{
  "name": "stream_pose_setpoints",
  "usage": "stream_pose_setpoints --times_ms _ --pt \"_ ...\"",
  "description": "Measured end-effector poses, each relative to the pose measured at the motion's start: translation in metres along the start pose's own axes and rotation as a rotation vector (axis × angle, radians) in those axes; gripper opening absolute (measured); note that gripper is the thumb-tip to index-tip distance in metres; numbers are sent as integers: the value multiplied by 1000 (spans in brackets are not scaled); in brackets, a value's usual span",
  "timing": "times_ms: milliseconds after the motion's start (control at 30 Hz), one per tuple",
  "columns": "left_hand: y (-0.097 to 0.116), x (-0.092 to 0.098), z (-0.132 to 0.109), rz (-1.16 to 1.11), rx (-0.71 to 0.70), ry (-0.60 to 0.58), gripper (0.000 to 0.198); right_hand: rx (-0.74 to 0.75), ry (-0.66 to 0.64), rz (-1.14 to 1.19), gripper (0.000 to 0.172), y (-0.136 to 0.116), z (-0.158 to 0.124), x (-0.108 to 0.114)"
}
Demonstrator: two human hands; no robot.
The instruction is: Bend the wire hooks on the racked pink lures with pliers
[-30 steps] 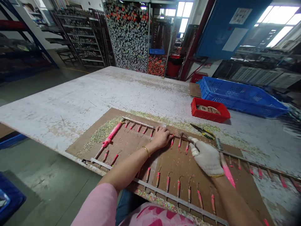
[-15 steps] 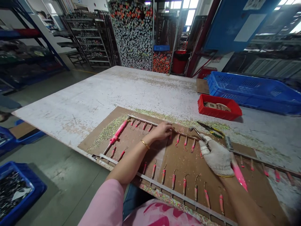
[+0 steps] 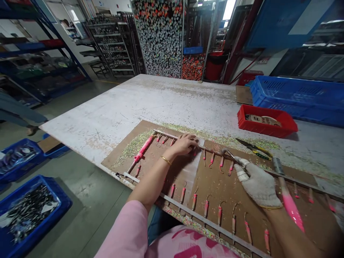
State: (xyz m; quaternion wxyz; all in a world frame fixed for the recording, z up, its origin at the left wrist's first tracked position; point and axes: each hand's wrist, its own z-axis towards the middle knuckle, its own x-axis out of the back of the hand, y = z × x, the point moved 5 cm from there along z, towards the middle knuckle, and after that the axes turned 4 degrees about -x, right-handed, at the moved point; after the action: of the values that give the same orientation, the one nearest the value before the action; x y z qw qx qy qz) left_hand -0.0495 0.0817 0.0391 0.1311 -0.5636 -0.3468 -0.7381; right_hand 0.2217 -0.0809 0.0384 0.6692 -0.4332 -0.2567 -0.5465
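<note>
My bare left hand (image 3: 185, 145) has its fingers curled over the far metal rail (image 3: 213, 150) of a frame lying on brown cardboard (image 3: 215, 182). Its fingertips are partly hidden. My right hand (image 3: 258, 184), in a whitish work glove, is closed around a thin metal tool (image 3: 228, 154) with a bent, rounded end close to that rail. Small pink-coated pieces with wire hooks (image 3: 221, 163) are fixed along the far rail. Several more pink pieces (image 3: 206, 208) line the near rail (image 3: 199, 215). A hammer-like tool (image 3: 291, 206) with a pink handle lies beside my right hand.
Pliers with yellow-black handles (image 3: 255, 149) lie beyond the rail among greenish chips (image 3: 137, 145). A red bin (image 3: 266, 123) and a blue crate (image 3: 298, 96) stand back right on the white table (image 3: 161, 100). Blue bins (image 3: 32, 208) sit on the floor at left.
The view has turned slightly left, so the table things appear shifted right. The bent tool's end has come down closer to the far rail. My left hand stays at the rail.
</note>
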Motion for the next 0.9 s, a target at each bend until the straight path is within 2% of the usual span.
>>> stream_pose_setpoints --times_ms 67,300,467,733,900 --pt "5 -7 1 15 -5 -19 39 -2 -5 12 42 0 -1 0" --pt "5 -13 5 -40 0 30 15 -23 -27 79 43 2 -1 -2" --pt "5 -21 9 -88 22 91 25 -55 -20 51 45 5 -2 -6" --pt "16 -27 10 -51 44 172 28 -17 16 42 41 -6 -3 -4" --pt "24 -29 9 11 50 172 28 134 73 -12 39 -27 1 -6"
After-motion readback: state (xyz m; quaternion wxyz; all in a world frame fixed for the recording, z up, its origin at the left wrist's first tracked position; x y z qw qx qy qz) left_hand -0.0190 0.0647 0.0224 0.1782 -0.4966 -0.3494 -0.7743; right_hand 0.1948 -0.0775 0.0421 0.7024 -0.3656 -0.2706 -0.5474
